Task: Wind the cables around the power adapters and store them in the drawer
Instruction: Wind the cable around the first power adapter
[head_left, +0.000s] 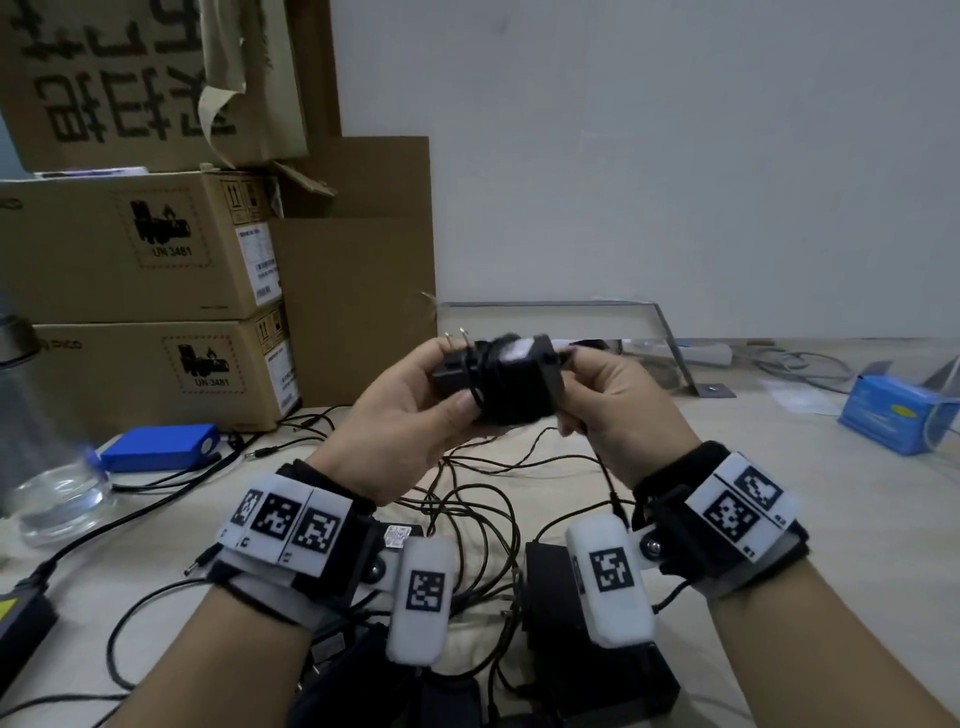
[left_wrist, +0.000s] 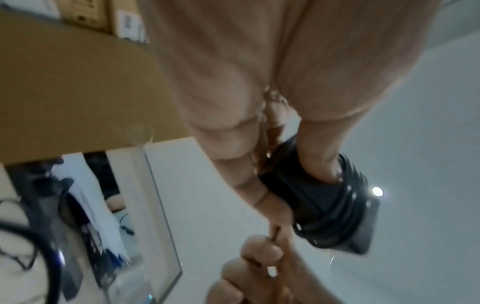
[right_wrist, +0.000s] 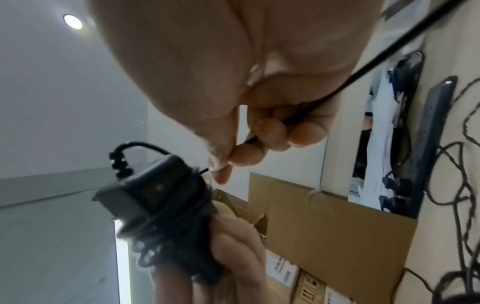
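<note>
A black power adapter with metal prongs at its left end is held up above the table. My left hand grips it, thumb across the wound cable loops. My right hand pinches the thin black cable right beside the adapter. The loose end of the cable hangs down from that hand toward the table. More black adapters and tangled cables lie on the table below my wrists. No drawer is in view.
Stacked cardboard boxes stand at the back left. A blue battery pack and a clear glass container lie left. A blue box sits right, a clear acrylic stand and a white power strip behind.
</note>
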